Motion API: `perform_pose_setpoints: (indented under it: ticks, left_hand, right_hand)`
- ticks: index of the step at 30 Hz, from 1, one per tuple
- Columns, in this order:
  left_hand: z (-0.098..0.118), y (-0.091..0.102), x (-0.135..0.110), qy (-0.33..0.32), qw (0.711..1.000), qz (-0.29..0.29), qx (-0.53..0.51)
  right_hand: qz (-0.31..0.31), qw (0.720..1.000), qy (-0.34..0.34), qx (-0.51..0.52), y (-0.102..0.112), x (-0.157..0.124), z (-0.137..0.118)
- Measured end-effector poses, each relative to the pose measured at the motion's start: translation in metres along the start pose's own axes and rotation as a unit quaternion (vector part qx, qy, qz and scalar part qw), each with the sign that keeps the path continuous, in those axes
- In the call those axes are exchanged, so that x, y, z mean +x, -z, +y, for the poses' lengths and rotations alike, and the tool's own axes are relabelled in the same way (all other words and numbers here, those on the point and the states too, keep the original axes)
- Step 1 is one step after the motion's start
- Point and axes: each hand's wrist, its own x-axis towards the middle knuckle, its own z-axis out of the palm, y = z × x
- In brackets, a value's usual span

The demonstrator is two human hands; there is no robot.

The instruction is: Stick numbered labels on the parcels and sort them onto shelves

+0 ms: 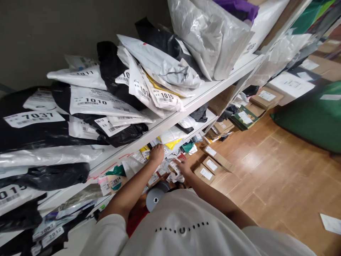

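My left hand [157, 154] reaches in among the mailing bags on a lower shelf. Its fingers are curled downward and what they grip is hidden. Beside it lie a yellow labelled bag [145, 150] and a white and yellow bag [173, 137]. To the right and a little lower, my right hand [182, 166] is bent inward, its fingers closed at the edge of crumpled white labelled packets [175, 170]. A small red item [181, 156] shows just beyond those fingers. Whether the right hand holds a packet is too small to tell.
The upper shelf [191, 103] carries several numbered mailing bags, including a black bag [34, 121] and a silvery bag [210, 35]. Cardboard boxes [206, 173] stand on the wooden floor [255, 170]. A large green sack [311, 117] lies at right. A round grey object [153, 199] is near my body.
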Motion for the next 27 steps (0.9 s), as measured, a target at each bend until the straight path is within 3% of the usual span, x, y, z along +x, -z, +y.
perform_pose_setpoints:
  ticks: [4,8,10,14,20,27]
  left_hand:
    - [0.007,0.011,0.002,0.008,0.999,0.036,-0.014]
    - [0.009,0.023,0.006,-0.032,0.994,0.080,-0.071]
    - [0.010,0.024,0.012,-0.084,0.988,0.062,-0.117]
    - [0.004,0.020,0.033,-0.164,0.975,-0.022,-0.146]
    - [-0.020,0.023,0.058,-0.178,0.968,-0.071,-0.163]
    - [0.006,0.006,0.056,-0.071,0.993,-0.020,-0.094]
  right_hand:
    - [-0.031,0.999,0.029,0.002,0.031,0.000,-0.019]
    - [-0.070,0.992,0.105,0.010,0.041,0.021,-0.048]
    - [-0.108,0.986,0.130,0.011,0.038,0.033,-0.060]
    - [-0.160,0.981,0.106,0.018,0.023,0.053,-0.069]
    - [-0.111,0.987,0.100,-0.053,0.002,0.081,-0.057]
    - [0.041,0.984,0.102,-0.142,-0.010,0.096,-0.052]
